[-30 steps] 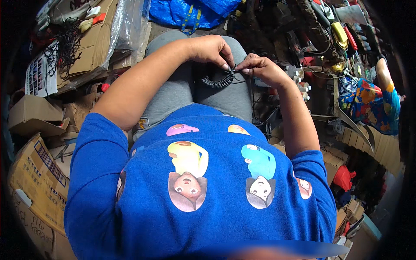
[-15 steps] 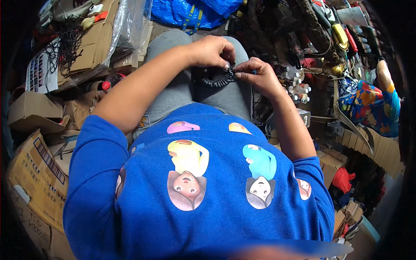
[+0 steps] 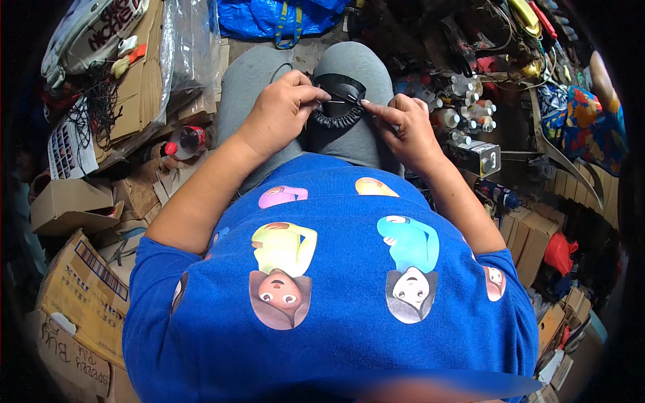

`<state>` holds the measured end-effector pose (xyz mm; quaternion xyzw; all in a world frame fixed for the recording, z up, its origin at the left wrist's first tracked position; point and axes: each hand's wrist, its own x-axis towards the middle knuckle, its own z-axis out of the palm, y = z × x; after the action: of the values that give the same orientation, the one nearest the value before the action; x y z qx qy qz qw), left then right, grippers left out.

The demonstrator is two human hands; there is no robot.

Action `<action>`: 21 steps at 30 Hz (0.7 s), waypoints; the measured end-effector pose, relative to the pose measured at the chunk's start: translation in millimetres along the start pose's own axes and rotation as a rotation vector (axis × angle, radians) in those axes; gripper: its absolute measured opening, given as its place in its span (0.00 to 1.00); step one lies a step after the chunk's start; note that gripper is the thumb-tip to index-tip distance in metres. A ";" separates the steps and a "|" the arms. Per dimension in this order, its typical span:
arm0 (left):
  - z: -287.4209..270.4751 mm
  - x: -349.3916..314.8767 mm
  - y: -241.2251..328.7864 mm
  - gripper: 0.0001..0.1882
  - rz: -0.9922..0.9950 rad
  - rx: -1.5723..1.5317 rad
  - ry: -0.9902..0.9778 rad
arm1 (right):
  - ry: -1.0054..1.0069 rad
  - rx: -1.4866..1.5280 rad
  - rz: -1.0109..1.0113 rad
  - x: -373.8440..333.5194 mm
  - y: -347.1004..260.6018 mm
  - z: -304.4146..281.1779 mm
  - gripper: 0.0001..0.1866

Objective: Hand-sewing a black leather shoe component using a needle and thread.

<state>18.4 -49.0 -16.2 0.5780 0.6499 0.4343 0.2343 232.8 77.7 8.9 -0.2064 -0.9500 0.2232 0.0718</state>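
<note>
A black curved piece with a ruffled, ridged lower edge (image 3: pixel 336 122) lies over my grey-trousered right thigh. My left hand (image 3: pixel 285 107) is closed in a pinch at its left side. From those fingertips a thin, pale, needle-like piece (image 3: pixel 342 101) runs across the black piece toward the right; whether it is a needle or thread I cannot tell. My right hand (image 3: pixel 405 124) has its thumb and forefinger together at the right edge of the black piece. A dark cord (image 3: pixel 281 68) loops above my left hand.
A blue bag (image 3: pixel 255 20) lies beyond my knees. Cardboard and plastic sheeting (image 3: pixel 185 60) are at left, with a red-capped bottle (image 3: pixel 188 142) and an open carton (image 3: pixel 70 205). Several small bottles (image 3: pixel 463 111) and a metal box (image 3: pixel 480 159) stand right. Patterned cloth (image 3: pixel 584 121) is farther right.
My hands have moved apart, the left one leftward and nearer to me. More of the black piece and the thin pale line now show between them. The whole view has shifted slightly.
</note>
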 end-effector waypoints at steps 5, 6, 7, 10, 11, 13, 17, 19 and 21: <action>1.2 1.9 -3.4 0.11 0.127 0.303 -0.022 | -0.018 0.025 0.040 1.5 4.4 -0.8 0.20; 2.0 2.5 -2.9 0.10 0.128 0.394 -0.011 | -0.048 0.047 0.048 3.6 5.6 -2.3 0.20; 2.6 3.0 -2.5 0.10 0.129 0.395 -0.013 | -0.079 0.070 0.055 4.8 7.0 -3.3 0.20; 4.8 7.3 -4.2 0.10 0.124 0.333 0.039 | -0.187 0.415 0.186 11.2 22.2 -5.6 0.22; 5.7 9.5 -5.0 0.09 0.085 0.186 0.019 | -0.194 0.478 0.216 13.8 26.5 -6.3 0.18; 6.7 13.0 -8.4 0.08 0.046 0.040 -0.001 | -0.236 0.473 0.173 21.1 34.3 -10.1 0.21; 10.1 15.7 -13.9 0.09 0.046 0.143 -0.047 | -0.322 0.490 0.129 35.9 42.6 -14.8 0.22; 11.7 15.6 -14.4 0.09 0.050 0.165 -0.046 | -0.343 0.499 0.104 38.8 43.3 -16.2 0.21; 12.4 15.3 -15.0 0.09 0.032 0.171 -0.055 | -0.370 0.478 0.143 41.6 41.6 -17.6 0.20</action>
<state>16.7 -30.1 -32.1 0.6179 0.6686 0.3649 0.1951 214.1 136.2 7.5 -0.2060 -0.8505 0.4786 -0.0719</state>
